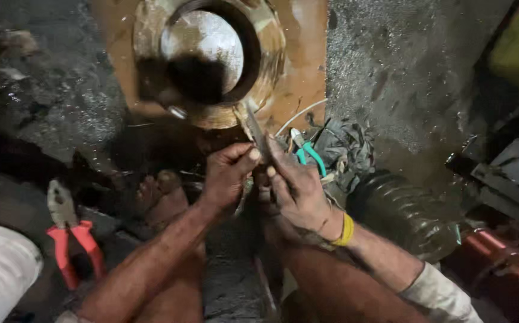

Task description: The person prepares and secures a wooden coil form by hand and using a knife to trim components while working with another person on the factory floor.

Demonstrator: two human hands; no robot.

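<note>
My left hand and my right hand meet at the middle of the view, both pinching a thin flat metal strip that rises toward a round brass vessel. The vessel has a wide dark mouth and stands in muddy brown water. A yellow band is on my right wrist. Behind my right hand lie teal-handled pliers on a grey rag.
Red-handled pliers lie on the dark ground at left, next to a white ribbed container. A bare foot rests under my left forearm. A black corrugated hose and a red pipe lie at right.
</note>
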